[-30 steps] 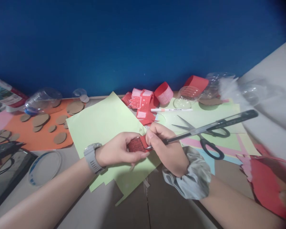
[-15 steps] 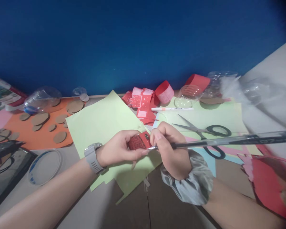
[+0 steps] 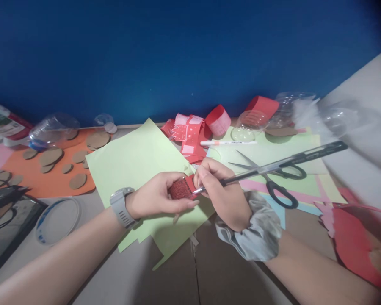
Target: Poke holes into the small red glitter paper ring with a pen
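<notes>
My left hand [image 3: 158,195], a grey watch on its wrist, is closed on a small red piece [image 3: 180,189] with dense dark lines drawn over it. Between the fingers of my right hand [image 3: 220,190] is a black pen [image 3: 257,171], its tip touching the drawn red piece. The pen's back end points up to the right. A grey scrunchie [image 3: 254,228] circles my right wrist. Beneath both hands lies a light green paper sheet [image 3: 136,156]. My fingers hide part of the red piece.
Scissors [image 3: 268,178] lie spread on coloured sheets at right. Red paper rings [image 3: 218,120] and a white marker [image 3: 228,143] sit at the back. Cardboard discs [image 3: 51,156] rest on orange paper at left, near a clear tape ring [image 3: 57,221] and plastic cups.
The pen has swung to a steeper slant, its back end higher and nearer. My right hand has shifted slightly left, covering more of the red piece. My left hand keeps its hold.
</notes>
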{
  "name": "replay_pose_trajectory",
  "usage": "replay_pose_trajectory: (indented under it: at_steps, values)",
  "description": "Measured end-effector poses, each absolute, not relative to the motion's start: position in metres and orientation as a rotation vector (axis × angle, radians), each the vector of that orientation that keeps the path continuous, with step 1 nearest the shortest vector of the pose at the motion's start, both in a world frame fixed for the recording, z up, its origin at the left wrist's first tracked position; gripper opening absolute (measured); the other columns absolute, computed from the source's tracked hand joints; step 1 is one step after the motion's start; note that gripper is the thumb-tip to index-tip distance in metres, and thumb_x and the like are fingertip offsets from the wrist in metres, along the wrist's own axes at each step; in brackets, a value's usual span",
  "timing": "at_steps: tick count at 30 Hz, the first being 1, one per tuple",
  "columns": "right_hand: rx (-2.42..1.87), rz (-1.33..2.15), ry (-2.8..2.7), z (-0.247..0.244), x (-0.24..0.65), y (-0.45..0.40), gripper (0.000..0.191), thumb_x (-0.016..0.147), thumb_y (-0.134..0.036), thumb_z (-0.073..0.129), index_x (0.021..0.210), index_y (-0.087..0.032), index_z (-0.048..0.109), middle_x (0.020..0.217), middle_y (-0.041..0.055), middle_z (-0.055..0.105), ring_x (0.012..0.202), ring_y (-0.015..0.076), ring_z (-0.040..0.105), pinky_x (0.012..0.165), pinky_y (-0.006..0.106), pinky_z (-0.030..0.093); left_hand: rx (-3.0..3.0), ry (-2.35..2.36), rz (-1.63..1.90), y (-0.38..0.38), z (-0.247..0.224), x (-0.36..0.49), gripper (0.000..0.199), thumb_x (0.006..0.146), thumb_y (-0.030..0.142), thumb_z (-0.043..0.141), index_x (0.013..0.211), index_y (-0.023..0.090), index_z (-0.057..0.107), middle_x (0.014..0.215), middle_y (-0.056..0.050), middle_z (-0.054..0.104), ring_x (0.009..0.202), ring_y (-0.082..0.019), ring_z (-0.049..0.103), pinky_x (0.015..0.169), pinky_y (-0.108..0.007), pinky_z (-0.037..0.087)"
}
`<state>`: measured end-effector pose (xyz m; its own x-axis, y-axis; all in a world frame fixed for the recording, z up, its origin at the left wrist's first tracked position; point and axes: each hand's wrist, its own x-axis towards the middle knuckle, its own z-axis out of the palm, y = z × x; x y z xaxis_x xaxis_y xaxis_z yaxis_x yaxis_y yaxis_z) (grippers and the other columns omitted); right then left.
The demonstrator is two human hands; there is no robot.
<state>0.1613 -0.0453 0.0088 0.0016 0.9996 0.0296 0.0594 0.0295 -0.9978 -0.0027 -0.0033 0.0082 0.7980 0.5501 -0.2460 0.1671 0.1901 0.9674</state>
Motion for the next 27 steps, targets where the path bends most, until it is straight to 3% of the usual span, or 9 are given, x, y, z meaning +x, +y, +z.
replay_pose_trajectory:
  at_steps: [27]
  values:
    - [-1.214, 1.037, -1.403, 0.0099, 0.1609, -0.0468, 0.027, 0.088, -0.018, 0.042, 0.061, -0.02, 0.039, 0.056, -0.005, 0.036, 0.052, 0.0088, 0.034, 0.049, 0.024, 0.029, 1.41, 0.639, 0.287, -0.0024, 0.009, -0.0029, 0.025, 0.078, 0.029, 0.068, 0.085, 0.012, 0.052, 0.059, 0.001, 0.058, 0.048, -0.007, 0.057, 0.044, -0.014, 0.047]
